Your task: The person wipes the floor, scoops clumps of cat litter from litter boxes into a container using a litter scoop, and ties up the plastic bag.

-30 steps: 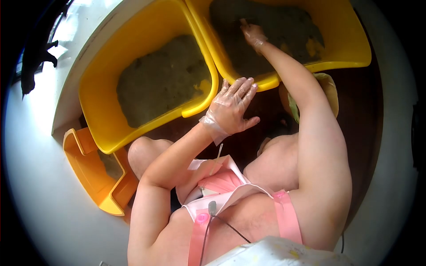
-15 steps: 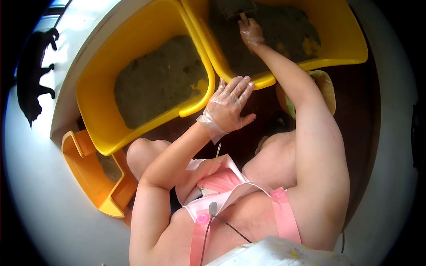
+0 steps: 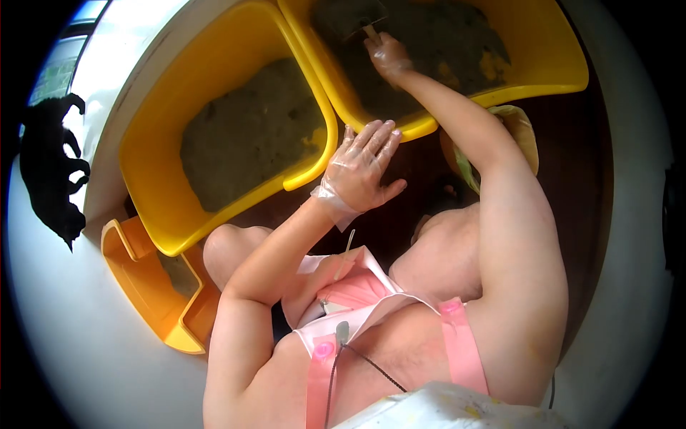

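My right hand (image 3: 390,57), in a clear plastic glove, grips the pale handle of a litter scoop (image 3: 371,33). The scoop's dark head blends into the grey litter (image 3: 436,43) in the right yellow litter box (image 3: 547,53). My left hand (image 3: 359,166), gloved too, has its fingers stretched out. It is over the near rims where the right box meets the left yellow litter box (image 3: 153,143); whether it touches them I cannot tell. Grey litter (image 3: 250,136) covers the floor of the left box.
A black cat (image 3: 50,168) is at the left, close to a window. An orange-yellow plastic step piece (image 3: 153,286) stands against the left box. A bag-lined bin (image 3: 520,136) sits under my right forearm. My bent knees are close to the boxes.
My right hand has shifted slightly left and down in view with the scoop. The cat has moved down along the left side. My left hand stays nearly where it was.
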